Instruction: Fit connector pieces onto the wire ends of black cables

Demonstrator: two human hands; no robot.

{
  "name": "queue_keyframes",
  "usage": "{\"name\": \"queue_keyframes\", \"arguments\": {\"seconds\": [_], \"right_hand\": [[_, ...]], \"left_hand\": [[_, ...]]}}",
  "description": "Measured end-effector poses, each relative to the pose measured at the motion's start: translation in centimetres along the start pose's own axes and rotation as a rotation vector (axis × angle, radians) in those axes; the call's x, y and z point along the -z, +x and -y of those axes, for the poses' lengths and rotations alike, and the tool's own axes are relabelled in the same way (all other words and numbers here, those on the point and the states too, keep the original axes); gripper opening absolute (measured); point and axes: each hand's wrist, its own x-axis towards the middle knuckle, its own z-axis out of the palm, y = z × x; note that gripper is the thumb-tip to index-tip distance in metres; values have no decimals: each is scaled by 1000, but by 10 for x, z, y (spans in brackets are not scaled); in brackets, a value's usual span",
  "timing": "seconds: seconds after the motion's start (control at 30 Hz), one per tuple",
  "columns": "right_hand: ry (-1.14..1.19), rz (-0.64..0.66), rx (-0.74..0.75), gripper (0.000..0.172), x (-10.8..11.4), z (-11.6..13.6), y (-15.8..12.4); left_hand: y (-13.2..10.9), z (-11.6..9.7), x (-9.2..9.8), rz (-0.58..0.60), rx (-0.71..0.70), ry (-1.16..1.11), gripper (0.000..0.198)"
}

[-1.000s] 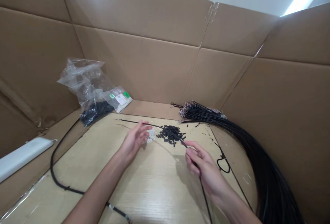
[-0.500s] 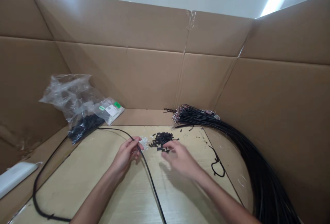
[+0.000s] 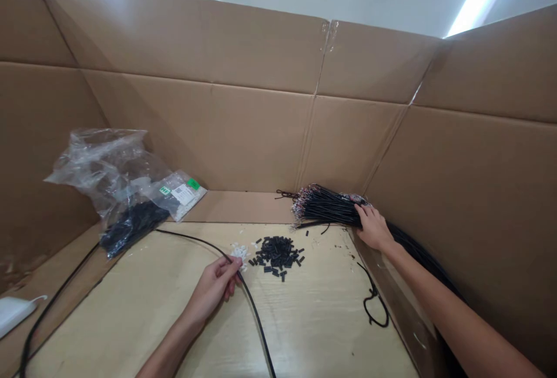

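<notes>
- Head view, and the big clear bag [image 3: 100, 160] slumps at the left, dark pieces [image 3: 137, 221] massed in its bottom.
- Against it leans the small clear bag [image 3: 195, 197], whitish contents inside, two green labels and one white label on its front: two bags in all.
- Two hands at work! The left hand [image 3: 216, 281] has one black cable [image 3: 256, 314] pinched between thumb and fingers, just beside the white pieces [image 3: 239, 251], one little heap of them.
- Out goes the right hand [image 3: 373, 228], fingers laid over the cable bundle [image 3: 331, 208] at the right; whether it grips a strand, no telling.
- One bundle, strands too many to count, metallic-looking ends bunched at its left.
- Mid-table, one pile of short black pieces [image 3: 278, 252], dozens of them, uncounted.
- Near the table's [image 3: 209, 343] right edge, one looped cord [image 3: 373, 292].
- Far left, one white device [image 3: 15, 314], partly out of frame.
</notes>
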Motion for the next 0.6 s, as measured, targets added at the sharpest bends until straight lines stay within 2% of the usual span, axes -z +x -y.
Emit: {"name": "queue_keyframes", "arguments": {"seconds": [0.13,0.33,0.5,0.6], "right_hand": [[-106,14,-36,67,-12,1,11],[-205,41,-21,40,-16,13,12],[-222,60,49,41,-11,16,-2],[-244,65,-35,55,-3,0,-13]], "left_hand": [[3,4,1,7,2,2,77],[5,7,1,17,14,16,80],[5,6,1,18,14,22,78],[5,7,1,21,21,26,77]]}}
